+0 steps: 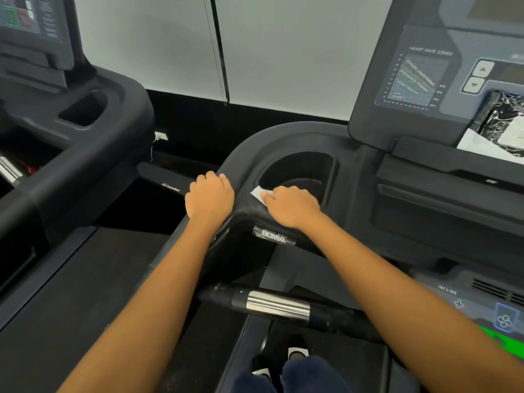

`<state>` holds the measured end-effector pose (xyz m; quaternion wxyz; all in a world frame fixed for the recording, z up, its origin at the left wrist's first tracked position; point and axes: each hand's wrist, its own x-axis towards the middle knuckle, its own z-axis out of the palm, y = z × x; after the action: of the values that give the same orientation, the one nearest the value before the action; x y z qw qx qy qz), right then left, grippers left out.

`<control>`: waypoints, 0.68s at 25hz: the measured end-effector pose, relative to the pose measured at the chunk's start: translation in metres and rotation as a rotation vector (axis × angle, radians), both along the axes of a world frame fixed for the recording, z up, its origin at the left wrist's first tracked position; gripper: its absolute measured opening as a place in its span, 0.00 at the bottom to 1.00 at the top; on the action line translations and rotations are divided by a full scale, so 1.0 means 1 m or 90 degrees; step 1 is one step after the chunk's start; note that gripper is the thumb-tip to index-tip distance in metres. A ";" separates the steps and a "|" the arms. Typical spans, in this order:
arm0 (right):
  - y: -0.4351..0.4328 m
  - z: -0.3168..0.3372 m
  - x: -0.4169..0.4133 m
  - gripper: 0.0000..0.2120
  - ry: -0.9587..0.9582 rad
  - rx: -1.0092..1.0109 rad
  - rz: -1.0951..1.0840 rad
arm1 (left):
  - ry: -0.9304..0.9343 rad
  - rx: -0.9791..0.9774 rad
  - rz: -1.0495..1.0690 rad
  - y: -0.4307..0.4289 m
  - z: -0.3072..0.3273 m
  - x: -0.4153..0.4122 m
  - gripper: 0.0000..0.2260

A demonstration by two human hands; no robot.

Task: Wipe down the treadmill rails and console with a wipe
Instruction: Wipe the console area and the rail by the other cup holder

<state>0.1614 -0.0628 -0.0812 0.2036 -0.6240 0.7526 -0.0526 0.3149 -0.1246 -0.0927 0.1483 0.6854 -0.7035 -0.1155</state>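
Note:
A black treadmill rail [241, 163] curves round a cup holder [300, 171] at the left of the console [402, 89]. My left hand [209, 197] grips the outer edge of this rail, fingers curled over it. My right hand [292, 207] presses a small white wipe [259, 193] flat on the rail's top, right at the near rim of the cup holder. Most of the wipe is hidden under my fingers. A handlebar with a chrome sensor grip [278, 304] runs below my arms.
A packet of wipes [499, 129] lies on the console ledge at the right. A second treadmill [85, 131] stands close on the left. Incline buttons [459, 302] sit at lower right. My feet [295, 353] stand on the belt below.

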 end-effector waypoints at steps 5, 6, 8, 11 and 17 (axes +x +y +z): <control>-0.030 -0.002 -0.014 0.19 -0.126 0.074 0.000 | -0.048 -0.052 -0.091 -0.008 -0.005 -0.028 0.24; -0.036 -0.001 -0.019 0.17 -0.159 0.058 -0.057 | -0.059 -0.056 -0.106 -0.009 -0.006 -0.035 0.25; -0.052 -0.002 -0.023 0.12 -0.142 0.006 -0.201 | -0.095 -0.056 -0.126 -0.012 -0.007 -0.045 0.26; -0.064 -0.007 -0.013 0.25 -0.098 0.209 -0.171 | -0.131 -0.055 -0.135 -0.015 -0.008 -0.051 0.27; -0.051 0.022 -0.026 0.14 -0.501 0.397 -0.054 | -0.121 -0.068 -0.125 -0.017 -0.009 -0.052 0.26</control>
<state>0.1355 -0.1136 -0.0593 0.6467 -0.4350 0.6231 -0.0649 0.2631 -0.1416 -0.1022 0.1050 0.6123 -0.7831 -0.0266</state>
